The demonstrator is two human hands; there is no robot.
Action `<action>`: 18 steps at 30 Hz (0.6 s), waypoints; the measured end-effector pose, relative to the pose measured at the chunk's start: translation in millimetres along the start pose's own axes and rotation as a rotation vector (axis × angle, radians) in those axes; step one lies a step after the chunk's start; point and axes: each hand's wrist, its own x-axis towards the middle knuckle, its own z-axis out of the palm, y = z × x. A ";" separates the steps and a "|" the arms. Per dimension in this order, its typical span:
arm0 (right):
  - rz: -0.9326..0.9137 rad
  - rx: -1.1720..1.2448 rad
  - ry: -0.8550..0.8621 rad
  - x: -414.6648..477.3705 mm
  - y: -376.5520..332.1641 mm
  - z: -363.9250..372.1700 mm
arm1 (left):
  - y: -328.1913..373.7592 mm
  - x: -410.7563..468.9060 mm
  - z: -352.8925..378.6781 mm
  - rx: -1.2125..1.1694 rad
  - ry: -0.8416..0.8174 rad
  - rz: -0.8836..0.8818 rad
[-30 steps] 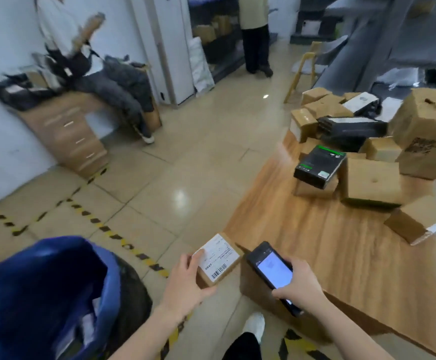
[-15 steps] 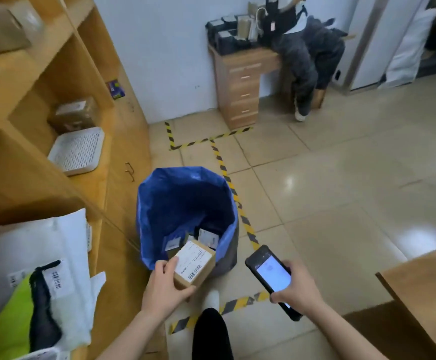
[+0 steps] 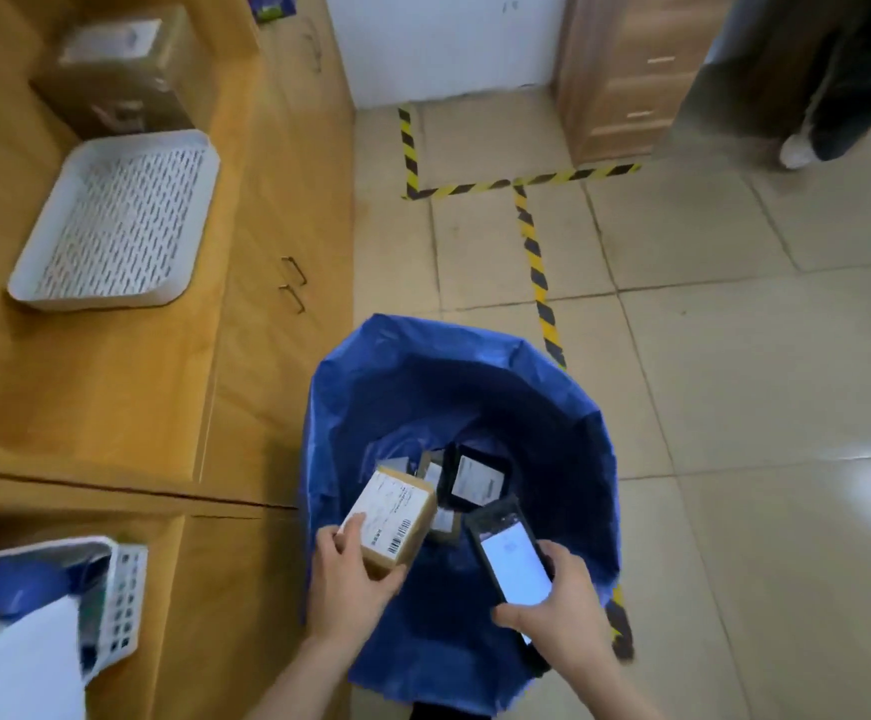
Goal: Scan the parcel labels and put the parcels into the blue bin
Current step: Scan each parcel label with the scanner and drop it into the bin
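You're in a parcel sorting room: yellow-and-black hazard tape (image 3: pixel 532 252) marks zones on the tiled floor (image 3: pixel 734 407), labelled parcels (image 3: pixel 477 478) lie in a blue bin (image 3: pixel 350 356), and a white perforated tray (image 3: pixel 111 220) sits on the wooden counter (image 3: pixel 111 381).

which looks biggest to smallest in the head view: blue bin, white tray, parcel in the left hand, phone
1. blue bin
2. white tray
3. parcel and phone: about alike, both close to the camera, so not ranked against each other
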 end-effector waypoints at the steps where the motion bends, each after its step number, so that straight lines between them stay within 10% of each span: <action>1: 0.029 0.008 -0.008 25.8 -2.0 12.8 | -1.4 22.9 13.4 0.005 -0.017 -0.005; 18: 0.213 -0.220 -0.139 352.3 121.5 191.1 | -90.4 289.3 256.8 -0.042 -0.024 -0.164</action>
